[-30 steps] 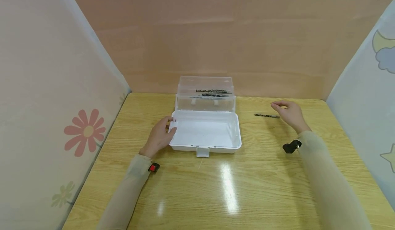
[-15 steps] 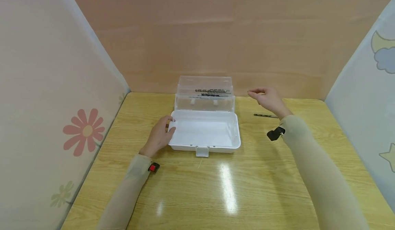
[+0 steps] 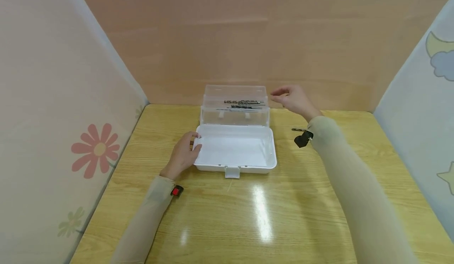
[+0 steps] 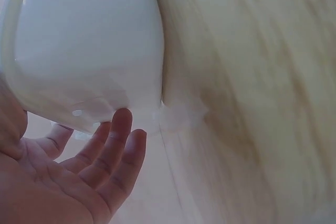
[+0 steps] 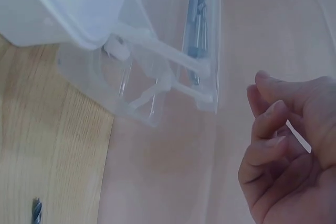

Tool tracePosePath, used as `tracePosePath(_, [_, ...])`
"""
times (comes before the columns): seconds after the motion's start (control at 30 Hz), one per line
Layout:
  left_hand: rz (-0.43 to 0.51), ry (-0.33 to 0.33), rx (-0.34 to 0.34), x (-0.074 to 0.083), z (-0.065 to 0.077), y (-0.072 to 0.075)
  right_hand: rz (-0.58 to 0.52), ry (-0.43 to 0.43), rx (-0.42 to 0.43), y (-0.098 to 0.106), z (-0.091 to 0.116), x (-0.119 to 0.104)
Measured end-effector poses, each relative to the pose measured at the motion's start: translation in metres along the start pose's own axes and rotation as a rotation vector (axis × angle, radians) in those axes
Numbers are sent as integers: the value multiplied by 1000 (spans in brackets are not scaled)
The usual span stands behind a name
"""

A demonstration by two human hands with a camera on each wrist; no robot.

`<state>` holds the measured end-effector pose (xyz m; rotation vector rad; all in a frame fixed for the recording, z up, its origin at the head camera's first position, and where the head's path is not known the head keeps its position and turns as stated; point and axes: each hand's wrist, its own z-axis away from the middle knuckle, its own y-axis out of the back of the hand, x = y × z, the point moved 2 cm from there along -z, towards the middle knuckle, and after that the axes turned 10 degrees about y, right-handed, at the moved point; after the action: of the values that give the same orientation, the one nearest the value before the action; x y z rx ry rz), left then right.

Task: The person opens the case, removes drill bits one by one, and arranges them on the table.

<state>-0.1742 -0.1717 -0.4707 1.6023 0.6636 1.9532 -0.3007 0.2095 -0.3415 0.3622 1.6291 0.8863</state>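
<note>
White box [image 3: 253, 170]: on the table [image 3: 220, 220]; light, stiff plastic, we guess; we'd hold its rim.
Drill bits [image 3: 244, 107]: in the clear tray [image 3: 212, 101]; likely hard, slick; we'd pinch the shanks.
Loose bit [image 3: 298, 129]: on the table, right of the box.
Left hand [image 3: 181, 153]: grips the box's left end.
Right hand [image 3: 297, 99]: fingers curled beside the tray; whether they pinch something thin, we cannot tell.
Right wrist view: shows the hinge arms [image 5: 176, 57], which we can't make out from the head.
</note>
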Motion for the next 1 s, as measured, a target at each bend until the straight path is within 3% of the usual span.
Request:
tracePosePath(0.47, [59, 4, -17, 0, 4, 0, -34, 73, -79, -35, -26, -5])
tracePosePath(1.0, [59, 16, -35, 3, 5, -4, 52, 97, -209, -39, -33, -7])
